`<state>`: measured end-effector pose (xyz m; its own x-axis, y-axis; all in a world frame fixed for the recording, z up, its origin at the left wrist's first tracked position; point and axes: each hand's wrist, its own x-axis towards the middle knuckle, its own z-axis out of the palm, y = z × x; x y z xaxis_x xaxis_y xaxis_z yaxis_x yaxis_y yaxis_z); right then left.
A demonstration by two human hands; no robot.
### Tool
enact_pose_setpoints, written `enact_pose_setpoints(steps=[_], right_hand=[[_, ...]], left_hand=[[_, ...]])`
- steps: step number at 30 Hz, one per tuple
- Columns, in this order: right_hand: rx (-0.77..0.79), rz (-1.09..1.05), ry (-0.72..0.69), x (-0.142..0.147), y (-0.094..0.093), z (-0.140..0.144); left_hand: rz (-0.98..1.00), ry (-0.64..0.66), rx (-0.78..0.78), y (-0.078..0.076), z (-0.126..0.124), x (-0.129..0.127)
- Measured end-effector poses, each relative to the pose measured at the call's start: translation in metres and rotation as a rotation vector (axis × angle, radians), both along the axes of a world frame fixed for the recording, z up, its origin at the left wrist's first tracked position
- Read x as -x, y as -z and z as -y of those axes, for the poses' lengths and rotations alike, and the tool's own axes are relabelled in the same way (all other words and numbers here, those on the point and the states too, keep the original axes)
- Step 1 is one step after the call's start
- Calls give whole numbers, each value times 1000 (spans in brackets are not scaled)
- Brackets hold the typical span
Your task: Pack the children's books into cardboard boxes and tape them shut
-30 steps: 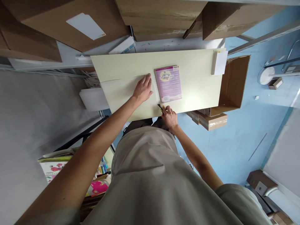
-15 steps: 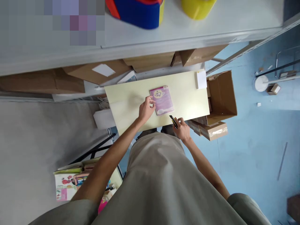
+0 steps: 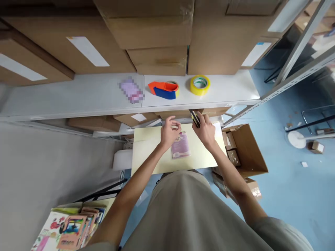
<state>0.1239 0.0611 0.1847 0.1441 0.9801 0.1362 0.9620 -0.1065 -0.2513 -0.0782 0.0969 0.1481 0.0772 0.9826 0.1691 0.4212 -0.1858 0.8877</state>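
Observation:
My right hand (image 3: 205, 130) grips a black and yellow utility knife (image 3: 195, 118), its end pointing up toward the shelf edge. Raised over the pale yellow table (image 3: 149, 153), my left hand (image 3: 169, 133) has loosely curled fingers, apart, with nothing visible in them. Below and between both hands lies a flat purple printed booklet or pack (image 3: 181, 148) on the table; my left hand covers part of its top left in this view. I cannot tell whether it is wrapped.
On the grey shelf (image 3: 99, 94) ahead sit an orange and blue tape dispenser (image 3: 164, 91) and a yellow tape roll (image 3: 200, 91). Cardboard boxes (image 3: 157, 31) stand behind them. An open carton (image 3: 248, 150) is right of the table. Booklets (image 3: 72, 232) are stacked at lower left.
Both hands have lifted away from the purple booklet or pack toward the shelf, the knife still in my right hand. My view has tilted up, showing more of the shelf.

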Motion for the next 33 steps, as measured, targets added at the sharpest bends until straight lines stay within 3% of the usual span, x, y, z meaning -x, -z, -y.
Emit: enact_pose_setpoints(steps=[4,8,11,13,16,20,23,25,27,29,31,33], right_hand=[[-85,-1,-24,9,-43,-85],[-60,38,-69,25,-54,-158],[-23,50,-98,36,-50,-188],[11,51,-108,41,-45,-198],[61,44,-122,42,-39,-206],[-37,-28,-192,29,-19,-192],[-217,-112,-284,15,17,-140],[-203,-165,-297,9,51,-85],[-57,-233,-286,7,90,-27],[239,-297,-227,9,132,17],[543,-378,-73,12,171,40],[719,-485,114,15,203,47]], left_hand=[[-18,-78,-122,-46,-28,-15],[-53,-111,-195,-80,-39,-20],[-37,-138,-219,-86,-30,-17],[-21,-160,-213,-78,-19,-12],[-8,-201,-154,-48,-1,2],[-65,-251,63,16,29,31],[-164,-280,280,74,58,60],[-199,-267,433,111,76,78],[-206,-229,568,144,90,89],[-192,-173,671,172,97,92],[-167,-116,731,193,97,87],[-149,-71,753,208,93,77]])
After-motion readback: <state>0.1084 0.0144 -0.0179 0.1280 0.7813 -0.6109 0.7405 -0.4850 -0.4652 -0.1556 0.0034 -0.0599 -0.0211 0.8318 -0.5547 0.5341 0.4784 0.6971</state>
